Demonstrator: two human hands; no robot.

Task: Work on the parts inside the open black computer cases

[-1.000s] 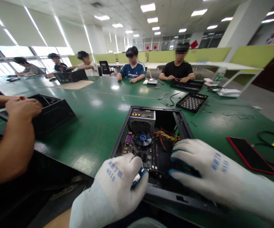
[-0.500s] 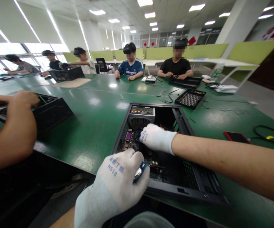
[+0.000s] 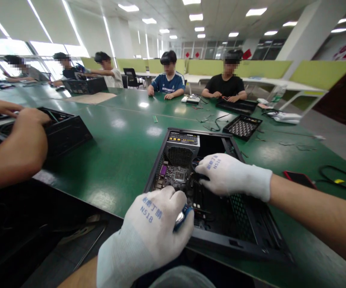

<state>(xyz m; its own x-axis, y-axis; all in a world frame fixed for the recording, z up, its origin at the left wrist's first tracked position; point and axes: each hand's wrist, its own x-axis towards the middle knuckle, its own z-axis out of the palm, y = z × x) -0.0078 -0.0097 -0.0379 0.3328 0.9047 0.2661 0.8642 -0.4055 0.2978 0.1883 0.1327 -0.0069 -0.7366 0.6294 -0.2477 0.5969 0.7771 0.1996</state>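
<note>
Pinched in my gloved left hand [image 3: 159, 224], at the near edge of the open computer case [image 3: 221, 236], is a computer processor [image 3: 179, 218] with a silver metal lid and a blue-green rim. My gloved right hand [image 3: 219, 173] is closed around a round black CPU cooler fan [image 3: 196, 162] inside the case, its underside hidden. Left of the fan, the CPU socket [image 3: 180, 176] shows bare on the motherboard [image 3: 168, 183]. A purple port [image 3: 163, 171] sits at the board's edge. The power supply [image 3: 183, 146] fills the far left corner of the case.
To the left, another person's arms [image 3: 25, 134] reach into a second case [image 3: 69, 138]. A green memory stick [image 3: 155, 119] lies on the green table [image 3: 113, 172]. Beyond my case are a black perforated panel [image 3: 242, 127] and loose cables. A red-edged phone [image 3: 299, 179] lies at right.
My right hand has moved right with the cooler fan, baring the CPU socket. My left hand still holds the processor in about the same place. The view has shifted slightly.
</note>
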